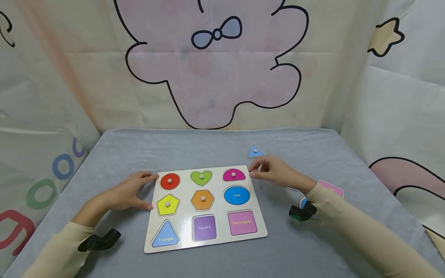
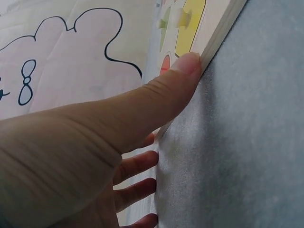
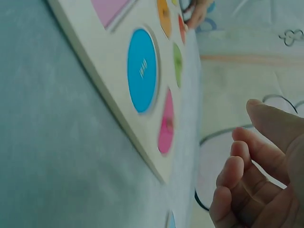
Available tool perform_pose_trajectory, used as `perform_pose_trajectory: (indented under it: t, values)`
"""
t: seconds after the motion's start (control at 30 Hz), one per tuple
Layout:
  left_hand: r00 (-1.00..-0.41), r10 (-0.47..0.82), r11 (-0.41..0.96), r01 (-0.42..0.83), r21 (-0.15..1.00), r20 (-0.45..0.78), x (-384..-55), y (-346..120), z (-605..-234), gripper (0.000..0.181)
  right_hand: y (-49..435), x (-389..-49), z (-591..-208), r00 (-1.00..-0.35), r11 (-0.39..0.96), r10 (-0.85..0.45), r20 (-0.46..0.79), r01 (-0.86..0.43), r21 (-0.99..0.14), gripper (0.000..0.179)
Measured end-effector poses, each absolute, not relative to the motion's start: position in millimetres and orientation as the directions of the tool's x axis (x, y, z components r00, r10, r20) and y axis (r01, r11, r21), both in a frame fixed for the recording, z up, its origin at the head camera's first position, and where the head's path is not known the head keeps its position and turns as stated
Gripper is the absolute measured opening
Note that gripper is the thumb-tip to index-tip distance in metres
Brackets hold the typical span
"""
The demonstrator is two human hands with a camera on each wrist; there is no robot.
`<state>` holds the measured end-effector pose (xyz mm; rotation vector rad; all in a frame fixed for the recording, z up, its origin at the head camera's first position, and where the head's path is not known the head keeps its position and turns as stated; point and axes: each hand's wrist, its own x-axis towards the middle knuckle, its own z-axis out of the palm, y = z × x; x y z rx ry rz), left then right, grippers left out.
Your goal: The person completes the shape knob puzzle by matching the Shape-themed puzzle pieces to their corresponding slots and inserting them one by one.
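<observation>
A white shape puzzle board [image 1: 217, 178] lies slightly turned on the table. My left hand [image 1: 125, 192] is at its left edge, the thumb touching the rim beside the yellow pentagon [image 1: 167, 204] and the fingers stretched toward the top corner. Close to the board's top right corner is my right hand [image 1: 274, 170], its fingers loosely bent with nothing between them in the right wrist view. Red circle [image 1: 170, 181], green heart [image 1: 201, 177], orange hexagon [image 1: 202, 200] and magenta half circle [image 1: 233, 175] sit in their slots with knobs. Triangle, square, rectangle and oval slots show printed names.
A loose blue triangle piece [image 1: 255, 152] lies beyond my right hand. Under and beside the right forearm are a pink piece [image 1: 331, 188] and a blue piece [image 1: 303, 202], both partly hidden. Grey cloth [image 1: 194, 148] covers the table; printed curtains hang around it.
</observation>
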<state>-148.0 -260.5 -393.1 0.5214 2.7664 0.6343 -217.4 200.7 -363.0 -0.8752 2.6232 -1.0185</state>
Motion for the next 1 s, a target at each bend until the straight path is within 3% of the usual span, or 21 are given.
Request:
perform_pose_trajectory:
  t: [0.17, 0.5, 1.0]
  values:
    - [-0.898, 0.407, 0.838, 0.296, 0.458, -0.164, -150.7, -260.6, -393.3, 0.104, 229.3, -219.7, -354.3, -0.826, 0.594, -0.558, 0.078, -0.463, -0.658, 0.018]
    - [-0.904, 0.399, 0.840, 0.294, 0.456, -0.153, -148.8, -259.0, -392.6, 0.104, 272.2, -215.3, -353.4, -0.853, 0.638, -0.521, 0.037, -0.418, -0.646, 0.019]
    - [-0.910, 0.382, 0.851, 0.277, 0.447, -0.163, -147.6, -257.4, -390.2, 0.104, 325.3, -201.3, -370.6, -0.814, 0.596, -0.581, 0.008, -0.432, -0.676, 0.024]
